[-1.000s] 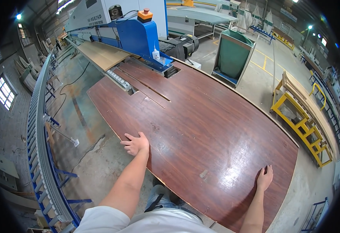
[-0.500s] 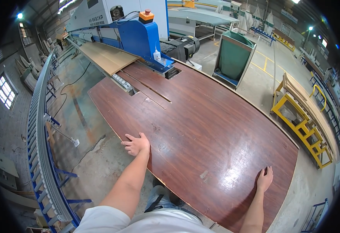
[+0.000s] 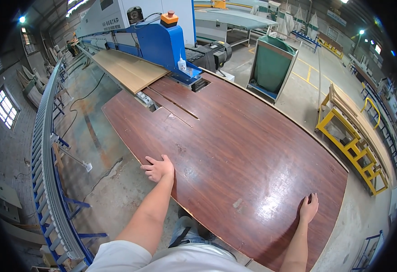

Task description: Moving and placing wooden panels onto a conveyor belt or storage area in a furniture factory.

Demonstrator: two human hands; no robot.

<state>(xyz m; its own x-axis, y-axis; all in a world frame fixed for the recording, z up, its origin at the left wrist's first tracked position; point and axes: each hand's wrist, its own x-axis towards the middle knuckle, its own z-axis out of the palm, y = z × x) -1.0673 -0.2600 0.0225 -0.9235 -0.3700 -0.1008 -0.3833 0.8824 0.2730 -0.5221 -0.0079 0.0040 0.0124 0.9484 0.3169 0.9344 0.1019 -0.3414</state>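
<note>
My left hand (image 3: 158,168) rests at the near left edge of a dark red-brown wood-grain table (image 3: 216,149), its fingers spread and holding nothing. Toward the table's right end my right hand (image 3: 309,208) lies on the surface, fingers stretched forward and slightly apart, also without anything in it. Beyond both hands, a light brown board (image 3: 128,68) lies along the blue and white machine (image 3: 162,47), its near end reaching over the slotted far part of the table. A small white bottle (image 3: 181,64) stands on the machine's blue ledge.
A roller conveyor (image 3: 49,181) runs along the left. An orange and red stop button (image 3: 169,18) tops the machine, with a black motor (image 3: 214,53) beside it. Behind the table stands a green bin (image 3: 272,65). A yellow-framed cart (image 3: 352,145) with long boards is at the right.
The light brown board has slid a little toward me and to the right, out of the machine. My two hands have stayed where they were.
</note>
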